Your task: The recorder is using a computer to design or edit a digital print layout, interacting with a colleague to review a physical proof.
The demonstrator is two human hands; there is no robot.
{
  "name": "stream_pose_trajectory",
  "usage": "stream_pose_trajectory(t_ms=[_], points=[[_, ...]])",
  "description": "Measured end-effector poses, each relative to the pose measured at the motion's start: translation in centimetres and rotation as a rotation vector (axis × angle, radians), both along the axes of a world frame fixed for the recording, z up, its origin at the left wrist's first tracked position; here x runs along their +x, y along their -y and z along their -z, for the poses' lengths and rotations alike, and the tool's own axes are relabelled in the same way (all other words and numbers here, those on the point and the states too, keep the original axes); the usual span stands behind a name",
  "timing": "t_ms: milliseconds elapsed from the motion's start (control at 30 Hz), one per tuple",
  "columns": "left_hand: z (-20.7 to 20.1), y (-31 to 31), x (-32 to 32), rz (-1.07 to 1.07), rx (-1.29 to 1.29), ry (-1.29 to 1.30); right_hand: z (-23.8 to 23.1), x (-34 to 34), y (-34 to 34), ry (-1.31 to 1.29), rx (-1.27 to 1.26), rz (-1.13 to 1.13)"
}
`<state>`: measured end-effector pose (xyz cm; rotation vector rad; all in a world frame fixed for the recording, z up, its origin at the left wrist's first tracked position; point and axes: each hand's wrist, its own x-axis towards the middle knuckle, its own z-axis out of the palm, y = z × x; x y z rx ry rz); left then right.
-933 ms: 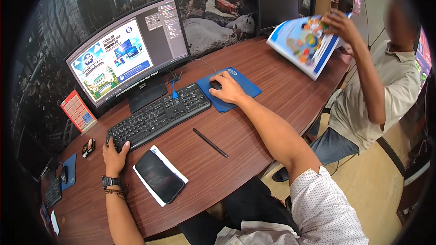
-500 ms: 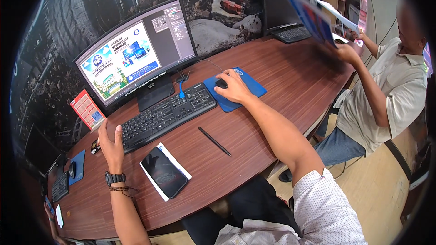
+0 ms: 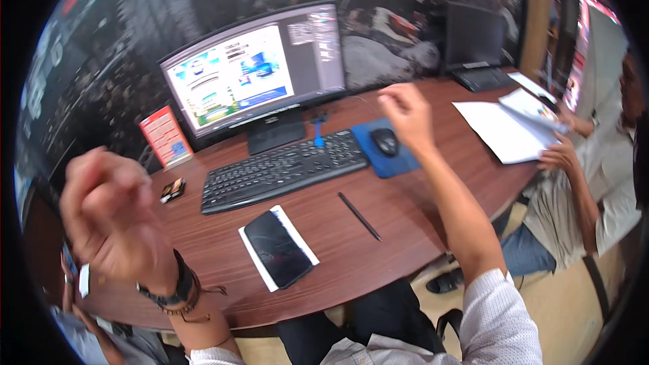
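Observation:
My left hand [image 3: 111, 213], blurred and close to the camera, is raised above the desk's left side with its fingers curled in; I see nothing in it. A dark watch [image 3: 179, 284] and a beaded bracelet [image 3: 182, 307] circle that wrist. Beside and above the black mouse [image 3: 385, 142], my right hand [image 3: 410, 116] hovers with bent, closed fingers and no object showing. The mouse rests on a blue mouse pad [image 3: 399, 164], right of the black keyboard [image 3: 284, 170]. Nearer me lie a phone [image 3: 277, 250] on white paper [image 3: 307, 247] and a dark stylus-like stick [image 3: 359, 216].
A lit monitor [image 3: 253, 67] stands behind the keyboard, with a red-and-white desk card [image 3: 165, 138] to its left. On the right, a co-worker [image 3: 574, 189] holds white sheets [image 3: 503, 128] over the brown desk [image 3: 433, 230]. Another monitor [image 3: 474, 35] stands at the far right.
My right hand has lifted off the mouse. My left hand has risen from beside the keyboard, its fingers now curled. The co-worker has lowered and opened the papers. My view has shifted.

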<state>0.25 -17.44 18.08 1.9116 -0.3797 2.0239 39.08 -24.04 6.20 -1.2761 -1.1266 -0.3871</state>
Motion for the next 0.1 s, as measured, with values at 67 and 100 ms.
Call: stream_pose_trajectory(t_ms=[67,100], points=[[-2.6,2.6,-6.6,0.372,0.004,-0.134,-5.3,-3.6,1.1,0.117,0.220,-0.145],[-2.1,2.7,-8.0,0.329,-0.009,-0.125,-5.2,-4.7,-0.5,0.119,0.210,-0.191]])
